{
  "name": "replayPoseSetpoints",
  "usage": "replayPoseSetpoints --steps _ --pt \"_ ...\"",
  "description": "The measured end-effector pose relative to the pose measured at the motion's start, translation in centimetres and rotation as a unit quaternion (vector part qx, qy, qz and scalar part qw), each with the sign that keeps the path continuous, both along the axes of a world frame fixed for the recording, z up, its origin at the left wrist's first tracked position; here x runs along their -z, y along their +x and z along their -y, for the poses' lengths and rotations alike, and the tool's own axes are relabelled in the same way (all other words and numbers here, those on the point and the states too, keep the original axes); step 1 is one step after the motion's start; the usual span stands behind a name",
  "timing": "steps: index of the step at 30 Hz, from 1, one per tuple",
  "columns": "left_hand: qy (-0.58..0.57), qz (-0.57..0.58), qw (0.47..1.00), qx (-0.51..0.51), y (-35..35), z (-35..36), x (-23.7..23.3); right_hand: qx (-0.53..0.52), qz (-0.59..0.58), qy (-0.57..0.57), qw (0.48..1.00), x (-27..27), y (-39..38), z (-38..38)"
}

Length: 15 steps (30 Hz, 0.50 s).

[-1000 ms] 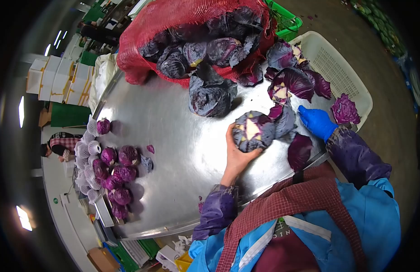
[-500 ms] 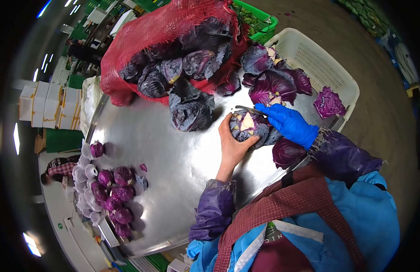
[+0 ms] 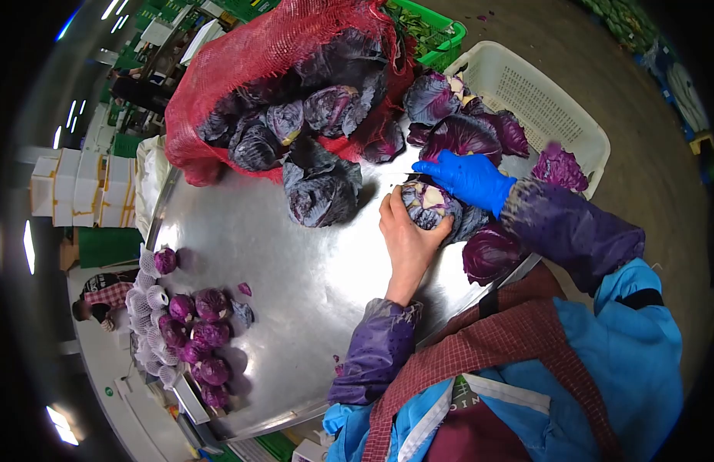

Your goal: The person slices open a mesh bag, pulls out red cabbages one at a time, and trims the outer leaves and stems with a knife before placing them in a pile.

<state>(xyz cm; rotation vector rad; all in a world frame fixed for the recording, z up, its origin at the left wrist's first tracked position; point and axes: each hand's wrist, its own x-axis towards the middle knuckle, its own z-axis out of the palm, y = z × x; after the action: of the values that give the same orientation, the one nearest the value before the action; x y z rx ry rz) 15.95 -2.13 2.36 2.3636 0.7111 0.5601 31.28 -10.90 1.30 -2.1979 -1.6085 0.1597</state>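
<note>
My bare left hand [image 3: 411,240] is wrapped round the side of a red cabbage [image 3: 432,200], whose pale cut stem end faces up. Just above that cabbage, my right hand [image 3: 472,183] in a blue glove is closed on a knife; its thin blade shows nearly edge-on by the cabbage's far side. Large loose purple leaves [image 3: 461,140] lie beyond the glove. Another dark red cabbage [image 3: 492,254] rests near the table's front edge, below my right wrist. An untrimmed cabbage [image 3: 321,190] with loose outer leaves sits to the left of my hands.
A red mesh sack [image 3: 241,69] full of cabbages lies open at the back of the metal table [image 3: 295,269]. Several trimmed cabbages [image 3: 211,333] and white foam nets [image 3: 147,323] are at left. A cream crate [image 3: 549,100] and green crate [image 3: 442,50] stand behind; another person [image 3: 107,296] works at far left.
My right hand with the knife has moved slightly left and up, away from the cabbage's top. My left hand and the cabbage have shifted a little right and tilted.
</note>
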Motion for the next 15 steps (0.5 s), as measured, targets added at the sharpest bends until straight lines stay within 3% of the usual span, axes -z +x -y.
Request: replayPoseSetpoints --steps 4,7,9,11,12,13,15 --pt "-0.034 0.022 0.999 0.019 -0.7 -0.6 0.7 0.055 -0.094 -0.089 0.990 2.3 1.7 -2.0" --pt "-0.014 0.042 0.996 0.079 -1.8 -0.7 0.6 0.115 -0.089 -0.097 0.985 4.6 2.7 -2.5" --pt "-0.089 0.062 0.990 0.089 -3.4 -2.1 1.6 0.118 -0.103 -0.049 0.986 4.8 2.2 -2.1" --pt "-0.139 0.026 0.989 0.032 -5.6 -3.5 2.1 0.096 -0.209 -0.014 0.973 2.8 1.7 -1.3" --pt "-0.334 0.084 0.939 -0.020 -6.1 -3.5 2.4 0.105 -0.232 0.026 0.967 2.5 0.7 -0.9" --pt "-0.334 0.087 0.938 -0.025 -6.2 -3.4 2.8 0.124 -0.249 -0.026 0.960 -0.9 -1.1 -0.2" --pt "-0.360 0.104 0.925 -0.058 -6.1 -2.7 3.8 0.087 -0.208 0.075 0.971 0.3 -4.0 1.4"
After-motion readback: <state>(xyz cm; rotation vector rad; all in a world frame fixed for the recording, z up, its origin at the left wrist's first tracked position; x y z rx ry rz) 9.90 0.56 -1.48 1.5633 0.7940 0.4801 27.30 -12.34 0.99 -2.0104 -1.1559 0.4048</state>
